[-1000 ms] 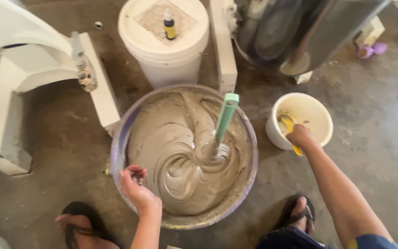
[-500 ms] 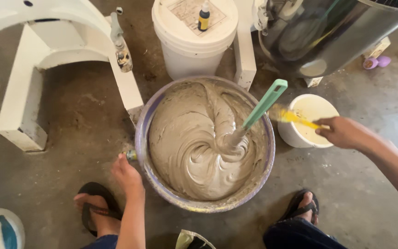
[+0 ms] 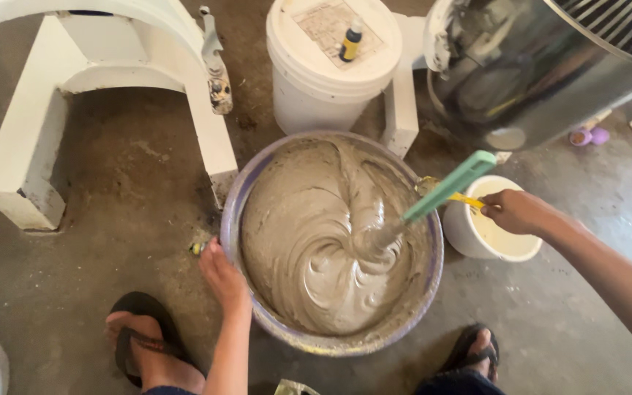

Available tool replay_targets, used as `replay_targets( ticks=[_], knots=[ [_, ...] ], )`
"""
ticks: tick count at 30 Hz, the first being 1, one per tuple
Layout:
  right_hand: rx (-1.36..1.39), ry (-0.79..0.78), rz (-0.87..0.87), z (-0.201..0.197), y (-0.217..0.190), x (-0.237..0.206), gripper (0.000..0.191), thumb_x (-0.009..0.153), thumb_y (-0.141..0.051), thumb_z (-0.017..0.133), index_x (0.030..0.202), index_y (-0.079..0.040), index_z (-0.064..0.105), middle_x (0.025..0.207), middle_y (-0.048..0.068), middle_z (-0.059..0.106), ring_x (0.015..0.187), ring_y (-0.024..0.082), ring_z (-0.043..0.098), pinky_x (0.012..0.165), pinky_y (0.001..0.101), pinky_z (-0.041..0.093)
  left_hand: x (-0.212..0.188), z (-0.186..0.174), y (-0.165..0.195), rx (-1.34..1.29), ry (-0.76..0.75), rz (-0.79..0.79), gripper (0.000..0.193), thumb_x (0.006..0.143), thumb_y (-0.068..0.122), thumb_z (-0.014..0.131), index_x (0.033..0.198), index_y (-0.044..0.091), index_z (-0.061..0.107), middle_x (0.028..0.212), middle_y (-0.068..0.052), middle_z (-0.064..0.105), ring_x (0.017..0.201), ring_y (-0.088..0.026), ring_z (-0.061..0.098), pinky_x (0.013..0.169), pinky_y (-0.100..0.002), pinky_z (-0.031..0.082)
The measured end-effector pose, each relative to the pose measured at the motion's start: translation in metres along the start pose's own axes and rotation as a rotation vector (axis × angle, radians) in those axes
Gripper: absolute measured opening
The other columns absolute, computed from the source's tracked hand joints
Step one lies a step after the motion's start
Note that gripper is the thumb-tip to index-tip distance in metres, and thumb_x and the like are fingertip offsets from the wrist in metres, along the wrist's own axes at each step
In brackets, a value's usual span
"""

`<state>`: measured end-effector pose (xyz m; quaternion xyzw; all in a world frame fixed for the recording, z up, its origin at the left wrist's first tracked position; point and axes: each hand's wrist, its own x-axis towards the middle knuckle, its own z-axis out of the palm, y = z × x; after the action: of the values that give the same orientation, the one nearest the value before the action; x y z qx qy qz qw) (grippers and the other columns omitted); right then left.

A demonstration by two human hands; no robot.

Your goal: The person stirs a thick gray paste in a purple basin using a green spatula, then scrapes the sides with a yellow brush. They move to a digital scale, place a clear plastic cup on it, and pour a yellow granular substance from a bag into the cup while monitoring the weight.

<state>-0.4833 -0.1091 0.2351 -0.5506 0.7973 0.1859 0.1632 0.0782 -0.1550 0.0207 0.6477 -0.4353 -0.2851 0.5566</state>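
White mixer stand (image 3: 104, 88) at far left on the concrete floor (image 3: 96, 292), its arch empty, no bowl under it. Left hand (image 3: 222, 276) next, resting on the near-left rim of the big metal bowl (image 3: 237, 196), fingers pressed together and curled over the edge, likely to steady the bowl. The bowl sits on the floor between the person's two sandalled feet and is nearly full of thick grey-brown batter (image 3: 309, 241) with swirl marks. A whisk with green handle (image 3: 448, 186) stands tilted in the batter, leaning right, held up by the thick mix alone; no hand touches it. White lidded bucket (image 3: 330, 66) behind the bowl, a small dark bottle (image 3: 350, 40) standing on its lid. Right hand (image 3: 515, 211) over the small white bucket (image 3: 477, 238) just right of the bowl, fingers closed around a yellow tool (image 3: 467, 199), whose other end is hidden. Large steel mixer bowl (image 3: 535, 66) top right.
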Motion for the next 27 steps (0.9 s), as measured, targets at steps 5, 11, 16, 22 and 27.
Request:
replay_targets(
  ticks=[5,11,16,22,27],
  knots=[
    [-0.145,-0.02,-0.128,-0.033,-0.022,0.045,0.039,0.097,-0.039,0.057,0.124,-0.018,0.076,0.116,0.013,0.078,0.105,0.031,0.075,0.093,0.0439,0.058,-0.003,-0.004,0.011,-0.002,-0.009,-0.003,0.05,0.111,0.037,0.037,0.127,-0.003,0.064,0.127,-0.022,0.063,0.123,-0.038,0.052,0.11,-0.047,0.036],
    [-0.212,0.042,-0.218,-0.083,-0.077,0.071,0.044,0.097,-0.041,0.055,0.136,-0.024,0.065,0.107,0.012,0.078,0.095,0.034,0.075,0.087,0.048,0.058,-0.008,-0.007,0.016,-0.092,-0.001,-0.077,0.05,0.11,0.037,0.038,0.127,-0.003,0.063,0.13,-0.02,0.059,0.125,-0.034,0.052,0.11,-0.043,0.036],
    [-0.406,0.054,-0.291,-0.12,-0.139,0.088,0.043,0.096,-0.041,0.052,0.136,-0.03,0.064,0.105,0.01,0.077,0.094,0.035,0.074,0.082,0.0506,0.059,-0.008,-0.005,0.018,-0.192,0.019,-0.138,0.052,0.11,0.039,0.036,0.127,-0.002,0.063,0.129,-0.02,0.057,0.122,-0.031,0.054,0.109,-0.042,0.039],
    [-0.542,0.104,-0.474,-0.148,-0.195,0.12,0.041,0.097,-0.042,0.053,0.133,-0.03,0.066,0.097,0.011,0.077,0.086,0.034,0.074,0.078,0.0487,0.06,-0.009,-0.007,0.025,-0.219,0.049,-0.163,0.057,0.109,0.043,0.036,0.12,-0.002,0.068,0.128,-0.017,0.061,0.125,-0.03,0.054,0.112,-0.041,0.037],
    [-0.63,0.186,-0.624,-0.156,-0.241,0.14,0.042,0.093,-0.042,0.056,0.134,-0.035,0.065,0.097,0.006,0.077,0.085,0.032,0.074,0.073,0.0459,0.06,-0.007,-0.008,0.017,-0.465,0.063,-0.325,0.062,0.108,0.047,0.037,0.113,-0.003,0.073,0.132,-0.016,0.065,0.131,-0.027,0.054,0.118,-0.041,0.031]
  ],
)
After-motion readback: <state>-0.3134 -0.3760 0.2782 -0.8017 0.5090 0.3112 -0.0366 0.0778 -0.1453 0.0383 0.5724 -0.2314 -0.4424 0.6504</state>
